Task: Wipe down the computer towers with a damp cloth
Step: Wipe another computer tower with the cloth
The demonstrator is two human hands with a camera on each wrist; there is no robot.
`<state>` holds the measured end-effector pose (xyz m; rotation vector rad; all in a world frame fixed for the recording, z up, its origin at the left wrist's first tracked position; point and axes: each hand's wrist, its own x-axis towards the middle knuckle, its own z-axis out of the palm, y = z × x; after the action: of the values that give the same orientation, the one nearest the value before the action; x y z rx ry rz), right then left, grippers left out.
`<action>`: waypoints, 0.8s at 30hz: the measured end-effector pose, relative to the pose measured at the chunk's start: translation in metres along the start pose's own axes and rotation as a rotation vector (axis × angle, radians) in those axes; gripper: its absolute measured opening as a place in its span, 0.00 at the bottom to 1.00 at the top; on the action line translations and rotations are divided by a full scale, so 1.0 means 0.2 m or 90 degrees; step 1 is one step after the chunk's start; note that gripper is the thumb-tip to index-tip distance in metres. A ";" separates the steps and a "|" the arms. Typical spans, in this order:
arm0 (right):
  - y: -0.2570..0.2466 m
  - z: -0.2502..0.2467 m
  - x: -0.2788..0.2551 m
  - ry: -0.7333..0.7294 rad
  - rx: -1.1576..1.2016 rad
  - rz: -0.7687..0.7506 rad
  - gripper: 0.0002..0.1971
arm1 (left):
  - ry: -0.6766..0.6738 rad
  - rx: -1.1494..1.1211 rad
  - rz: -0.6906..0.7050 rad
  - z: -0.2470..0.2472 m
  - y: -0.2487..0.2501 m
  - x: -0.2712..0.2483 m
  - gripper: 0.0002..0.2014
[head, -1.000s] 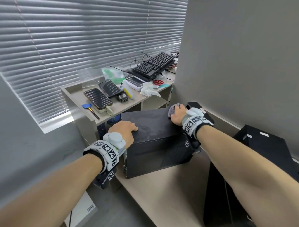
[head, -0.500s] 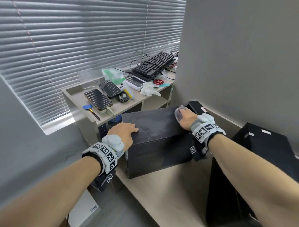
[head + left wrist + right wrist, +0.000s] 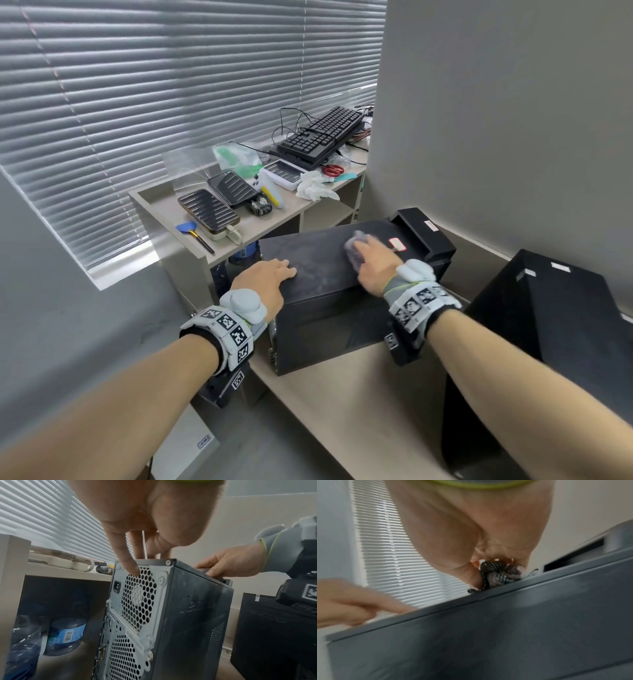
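A black computer tower [image 3: 318, 270] stands on a low beige bench, its dusty top facing me. My left hand [image 3: 263, 281] rests on the top at the rear edge with straight fingers, and in the left wrist view the left hand [image 3: 142, 555] hangs its thumb over the metal back panel of the tower [image 3: 197, 615]. My right hand [image 3: 373, 263] presses a bunched grey cloth [image 3: 352, 246] onto the top near the front end. The right wrist view shows the checked cloth [image 3: 496, 574] pinched between thumb and fingers on the tower [image 3: 488, 635]. A second black tower [image 3: 555, 325] stands to the right.
A beige shelf unit [image 3: 154, 205] by the window blinds carries keyboards [image 3: 322, 137], flat cases, red scissors [image 3: 333, 169] and crumpled tissue [image 3: 313, 186]. Water bottles [image 3: 65, 635] sit under it. A grey wall [image 3: 513, 120] closes in just behind the towers.
My right hand has slid the cloth from the far front corner of the tower's top back toward me. The left hand has stayed at the rear edge.
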<state>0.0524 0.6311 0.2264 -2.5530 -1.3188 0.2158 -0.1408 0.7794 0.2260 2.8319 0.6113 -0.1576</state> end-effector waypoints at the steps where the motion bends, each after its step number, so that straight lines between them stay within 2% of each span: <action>1: -0.08 0.05 -0.01 -0.004 0.007 -0.044 0.24 | 0.015 -0.004 0.001 0.01 0.00 -0.01 0.32; 4: -0.29 0.21 -0.12 0.008 -0.001 -0.102 0.31 | 0.033 -0.001 0.015 0.02 -0.02 -0.01 0.31; 6: -0.26 0.23 -0.19 0.024 0.020 -0.126 0.31 | 0.038 0.001 0.028 0.02 -0.03 0.00 0.31; 8: -0.12 0.21 -0.22 0.012 0.020 -0.127 0.31 | 0.048 -0.004 0.032 0.02 -0.03 0.00 0.31; 12: 0.12 0.08 -0.22 0.042 0.045 0.050 0.30 | 0.086 -0.018 0.032 0.05 -0.03 -0.01 0.30; 14: 0.06 0.08 -0.22 0.082 0.043 0.080 0.28 | 0.101 -0.017 0.042 0.06 -0.04 -0.01 0.29; 18: -0.27 0.22 -0.29 0.104 0.070 -0.090 0.23 | 0.128 -0.035 0.051 0.08 -0.06 0.00 0.28; 20: -0.32 0.25 -0.34 0.136 0.060 -0.120 0.23 | 0.144 -0.039 0.061 0.10 -0.07 0.00 0.27; 22: -0.26 0.23 -0.37 0.179 0.100 -0.083 0.24 | 0.168 -0.050 0.063 0.12 -0.07 -0.01 0.27; 24: -0.18 0.19 -0.40 0.199 0.168 0.029 0.23 | 0.198 -0.052 0.077 0.14 -0.08 -0.01 0.24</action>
<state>-0.0305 0.5913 0.2016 -2.2830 -1.0423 -0.0040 -0.1509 0.7853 0.1952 2.8233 0.4912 0.3280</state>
